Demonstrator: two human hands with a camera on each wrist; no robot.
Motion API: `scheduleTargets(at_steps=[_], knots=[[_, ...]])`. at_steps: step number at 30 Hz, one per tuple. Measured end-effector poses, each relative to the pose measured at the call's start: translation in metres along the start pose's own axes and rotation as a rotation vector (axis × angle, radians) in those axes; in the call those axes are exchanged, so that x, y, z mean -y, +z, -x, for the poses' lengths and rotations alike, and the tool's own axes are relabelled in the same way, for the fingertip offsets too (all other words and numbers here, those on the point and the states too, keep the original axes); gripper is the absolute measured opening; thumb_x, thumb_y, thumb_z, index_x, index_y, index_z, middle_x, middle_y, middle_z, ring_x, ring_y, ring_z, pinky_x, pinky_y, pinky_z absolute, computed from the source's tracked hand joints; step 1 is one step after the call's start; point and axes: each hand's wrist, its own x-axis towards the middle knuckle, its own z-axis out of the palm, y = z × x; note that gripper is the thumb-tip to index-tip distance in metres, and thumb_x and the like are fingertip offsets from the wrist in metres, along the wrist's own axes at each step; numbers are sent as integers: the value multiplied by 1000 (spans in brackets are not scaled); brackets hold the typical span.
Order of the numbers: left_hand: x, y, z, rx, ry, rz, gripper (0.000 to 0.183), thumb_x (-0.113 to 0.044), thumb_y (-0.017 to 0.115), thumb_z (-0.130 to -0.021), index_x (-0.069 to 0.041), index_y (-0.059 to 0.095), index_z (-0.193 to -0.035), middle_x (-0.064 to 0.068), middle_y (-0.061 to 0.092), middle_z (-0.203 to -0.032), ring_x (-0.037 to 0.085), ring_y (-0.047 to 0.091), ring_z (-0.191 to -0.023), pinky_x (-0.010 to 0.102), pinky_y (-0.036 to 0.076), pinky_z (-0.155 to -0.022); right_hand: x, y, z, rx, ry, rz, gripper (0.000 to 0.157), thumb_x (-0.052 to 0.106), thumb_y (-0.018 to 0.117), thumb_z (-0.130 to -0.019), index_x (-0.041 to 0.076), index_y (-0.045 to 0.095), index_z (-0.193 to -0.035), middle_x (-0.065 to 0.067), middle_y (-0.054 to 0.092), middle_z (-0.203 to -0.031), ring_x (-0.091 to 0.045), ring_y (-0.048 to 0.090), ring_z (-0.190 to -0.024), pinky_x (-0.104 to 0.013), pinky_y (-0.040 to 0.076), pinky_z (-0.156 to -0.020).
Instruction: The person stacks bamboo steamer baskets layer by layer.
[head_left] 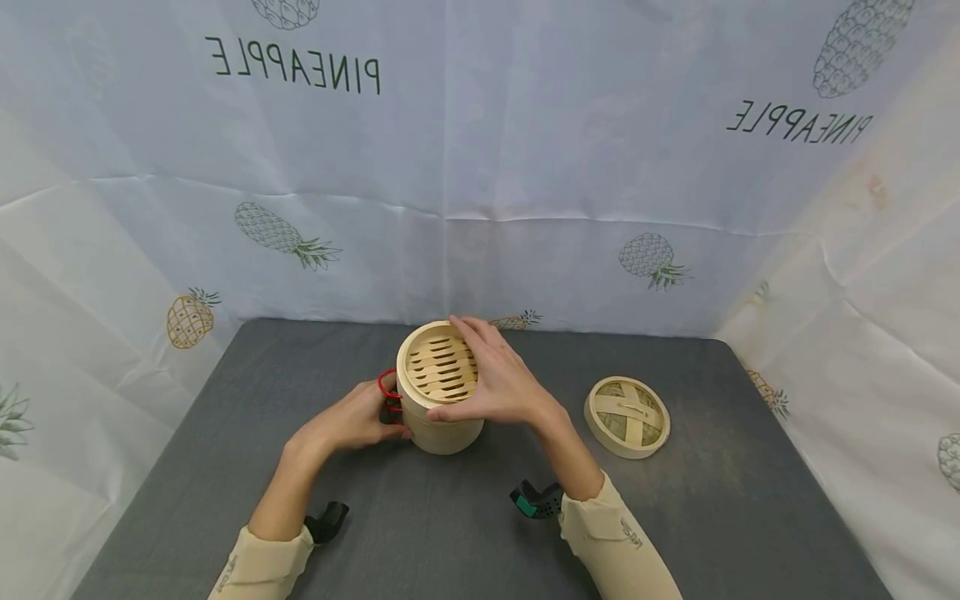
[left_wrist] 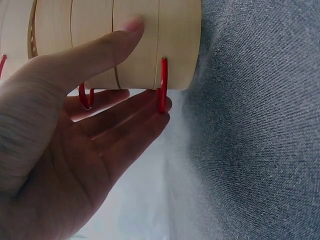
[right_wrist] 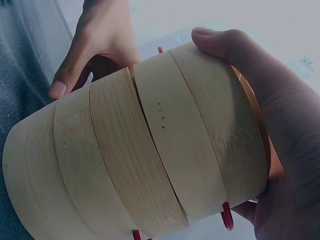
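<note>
Two round bamboo steamer baskets stand stacked near the table's back edge. Slats show inside the upper basket point(head_left: 442, 367), whose top is uncovered. My right hand point(head_left: 501, 379) grips its rim, thumb at the near side and fingers at the far side. Under it is the lower basket point(head_left: 447, 437), held at the left by my left hand point(head_left: 352, 417). In the left wrist view the thumb presses its wall and the fingers pass behind a red handle point(left_wrist: 163, 85). A dark seam separates the baskets in the right wrist view, the upper slightly offset.
A bamboo steamer lid point(head_left: 627, 417) with crossed strips lies on the dark grey table point(head_left: 735, 500), right of the stack. Behind the table hangs a pale curtain point(head_left: 525, 150) printed with pineapples. Black wrist devices point(head_left: 538, 500) sit at both forearms.
</note>
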Motion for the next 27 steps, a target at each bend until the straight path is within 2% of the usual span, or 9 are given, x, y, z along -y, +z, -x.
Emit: scheduleTargets(at_steps=[3,9,20,27], knots=[[1,0,0,-2,-3,-16,67,-14,93,-87,1,57,-141,15,75,-128,26,77,-111,43,66,-93,-1,1,-1,1,4,-3,129,62,92,-69,21,27,-173,-8,35,-173,-34,40,-159,-65,46,-121],[0,0,-1,15,-2,29,66,-10,92,-87,3,56,-140,17,74,-129,25,78,-109,43,67,-92,-1,1,-2,8,12,-13,129,63,91,-70,21,27,-173,-9,35,-173,-34,39,-160,-66,46,-120],[1,2,-1,9,4,-14,69,-12,92,-87,0,55,-145,15,75,-131,26,77,-112,42,66,-94,-1,1,-3,23,26,-20,128,60,93,-71,20,28,-173,-12,34,-174,-35,38,-161,-66,45,-121],[2,2,0,9,20,11,68,-10,92,-87,-2,56,-144,13,75,-129,22,77,-109,39,66,-92,-1,1,-3,25,23,-16,128,59,93,-72,19,27,-174,-13,34,-174,-36,38,-161,-66,45,-121]])
